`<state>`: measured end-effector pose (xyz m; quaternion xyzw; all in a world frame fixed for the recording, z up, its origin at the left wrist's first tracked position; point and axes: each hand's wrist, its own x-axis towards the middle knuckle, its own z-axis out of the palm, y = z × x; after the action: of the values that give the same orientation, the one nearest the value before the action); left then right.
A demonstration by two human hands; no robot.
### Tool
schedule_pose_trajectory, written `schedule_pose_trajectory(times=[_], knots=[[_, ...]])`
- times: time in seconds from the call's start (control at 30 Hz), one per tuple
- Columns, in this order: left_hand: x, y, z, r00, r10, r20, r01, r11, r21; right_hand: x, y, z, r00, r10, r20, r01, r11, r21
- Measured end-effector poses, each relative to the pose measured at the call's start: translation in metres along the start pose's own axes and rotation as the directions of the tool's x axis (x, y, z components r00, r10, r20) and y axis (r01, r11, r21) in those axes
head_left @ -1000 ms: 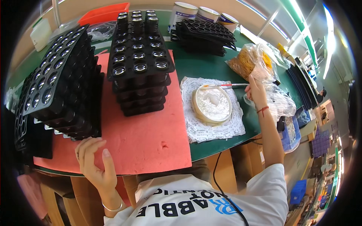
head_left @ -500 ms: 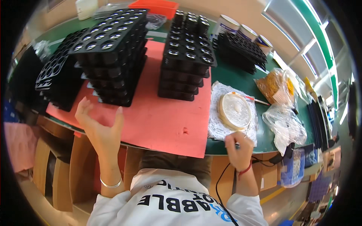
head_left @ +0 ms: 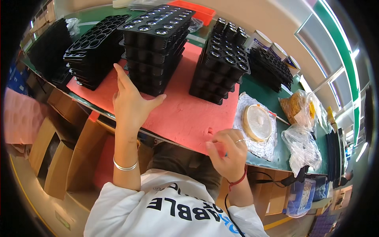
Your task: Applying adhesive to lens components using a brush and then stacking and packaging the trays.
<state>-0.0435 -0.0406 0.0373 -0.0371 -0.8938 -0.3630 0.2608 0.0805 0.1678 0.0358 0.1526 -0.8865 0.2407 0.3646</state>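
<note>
My left hand point(head_left: 132, 103) is open, thumb spread from the straight fingers. Its fingertips are next to the near side of a tall stack of black trays point(head_left: 145, 59), whose top cells hold shiny round silver pieces. My right hand point(head_left: 229, 152) is over the front edge of a pink foam sheet point(head_left: 177, 122), its fingers curled. A small bluish bit shows between them, too small to name. A second stack of black trays point(head_left: 213, 81) with shiny pieces in its cells stands farther right on the sheet. Beside my right hand, a round shallow dish point(head_left: 258, 122) lies on patterned white wrap.
At the left are black trays with round holes point(head_left: 92, 37). On the right lie clear plastic bags point(head_left: 302, 146), a bag of orange-brown material point(head_left: 292, 108) and more black trays point(head_left: 270, 65). White tubs point(head_left: 260, 39) and an orange bin point(head_left: 201, 14) stand behind. Cardboard boxes point(head_left: 83, 166) sit below the table.
My view has shifted, moving the table's things rightward in the picture. My left hand has straightened its fingers beside the left stack. My right hand has moved left, away from the dish.
</note>
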Motion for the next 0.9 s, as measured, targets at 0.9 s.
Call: schedule_pose_trajectory(times=[0.9], knots=[[-0.001,0.009,0.018,0.998,-0.058,0.016,0.051,0.959,0.279,0.002,-0.004,0.013,0.938,0.110,0.329,-0.058,0.985,-0.163]])
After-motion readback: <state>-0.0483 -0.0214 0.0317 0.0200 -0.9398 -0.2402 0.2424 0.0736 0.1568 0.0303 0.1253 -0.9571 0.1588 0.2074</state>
